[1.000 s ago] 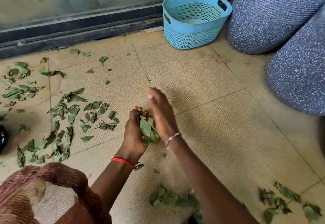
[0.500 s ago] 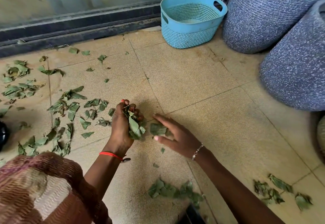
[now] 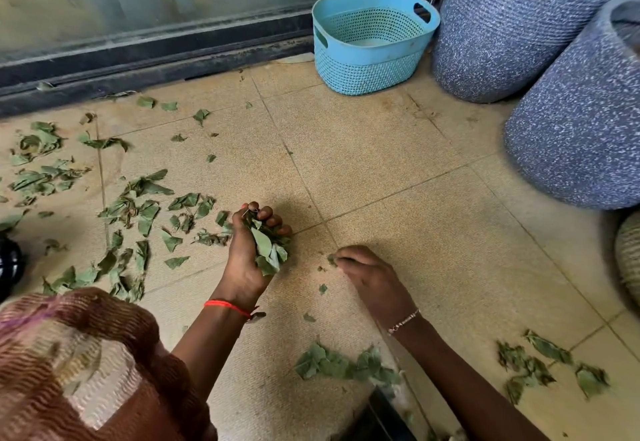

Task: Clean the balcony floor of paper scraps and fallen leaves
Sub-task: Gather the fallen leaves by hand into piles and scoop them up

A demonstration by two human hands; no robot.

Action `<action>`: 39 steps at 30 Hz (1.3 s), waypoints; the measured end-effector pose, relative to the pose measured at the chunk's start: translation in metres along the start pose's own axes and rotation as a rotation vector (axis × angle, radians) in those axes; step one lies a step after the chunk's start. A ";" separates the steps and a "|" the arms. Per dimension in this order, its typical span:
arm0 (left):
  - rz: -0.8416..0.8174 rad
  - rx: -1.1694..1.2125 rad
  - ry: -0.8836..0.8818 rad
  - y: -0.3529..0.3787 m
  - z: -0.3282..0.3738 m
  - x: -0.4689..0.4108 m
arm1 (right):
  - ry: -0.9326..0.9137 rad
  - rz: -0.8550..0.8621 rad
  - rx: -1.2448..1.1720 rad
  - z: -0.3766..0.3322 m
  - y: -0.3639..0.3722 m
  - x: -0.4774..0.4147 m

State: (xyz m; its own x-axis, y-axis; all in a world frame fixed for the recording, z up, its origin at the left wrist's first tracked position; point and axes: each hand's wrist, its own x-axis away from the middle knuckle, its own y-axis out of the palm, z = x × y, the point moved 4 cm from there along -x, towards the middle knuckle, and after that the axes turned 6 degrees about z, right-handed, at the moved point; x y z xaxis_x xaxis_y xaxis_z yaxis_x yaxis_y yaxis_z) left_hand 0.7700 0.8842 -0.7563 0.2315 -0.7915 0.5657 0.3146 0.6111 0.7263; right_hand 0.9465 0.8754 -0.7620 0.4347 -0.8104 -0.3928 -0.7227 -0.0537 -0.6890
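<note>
As left hand (image 3: 244,257) grips leaves (image 3: 267,250), tips point nearward.

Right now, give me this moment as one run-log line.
left hand: grips leaf bunch | right hand: pinches leaf scrap on floor | scattered leaves: uncollected | teal basket: beside door track

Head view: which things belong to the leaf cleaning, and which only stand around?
Job: left hand gripping a leaf bunch; right hand pinching a scrap; loose leaves on the floor; blue basket, probably the bin.
Just there: two grey pots; black thing at the left edge.
</note>
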 end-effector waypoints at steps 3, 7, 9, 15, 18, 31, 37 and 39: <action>-0.040 0.026 -0.043 0.004 -0.008 0.005 | 0.375 0.272 -0.217 0.012 -0.019 -0.004; -0.070 0.014 -0.164 0.004 -0.022 0.010 | 0.557 0.434 -0.557 -0.013 -0.029 -0.019; -0.089 0.038 -0.260 0.007 -0.033 0.016 | 0.453 0.395 -0.545 -0.041 -0.025 -0.031; -0.125 0.136 -0.414 0.018 -0.048 0.029 | 0.025 0.276 -0.092 -0.072 0.000 -0.039; -0.041 0.077 -0.426 0.012 -0.054 0.020 | 0.033 0.188 0.044 -0.065 0.002 -0.029; -0.428 -0.138 -0.511 0.035 -0.101 0.033 | 0.687 0.663 0.163 0.037 -0.147 0.097; -0.445 -0.185 -0.566 0.035 -0.120 0.037 | 1.088 0.590 0.469 0.065 -0.174 0.182; -0.446 -0.189 -0.589 0.034 -0.123 0.038 | 1.069 0.532 0.413 0.066 -0.162 0.183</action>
State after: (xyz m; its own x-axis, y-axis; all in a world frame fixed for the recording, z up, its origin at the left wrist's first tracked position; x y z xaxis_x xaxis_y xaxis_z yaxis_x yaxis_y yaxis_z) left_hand 0.9033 0.8740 -0.7581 -0.4673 -0.7944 0.3880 0.4279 0.1808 0.8856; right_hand 1.1784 0.7743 -0.7620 -0.6476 -0.7517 -0.1247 -0.3689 0.4525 -0.8119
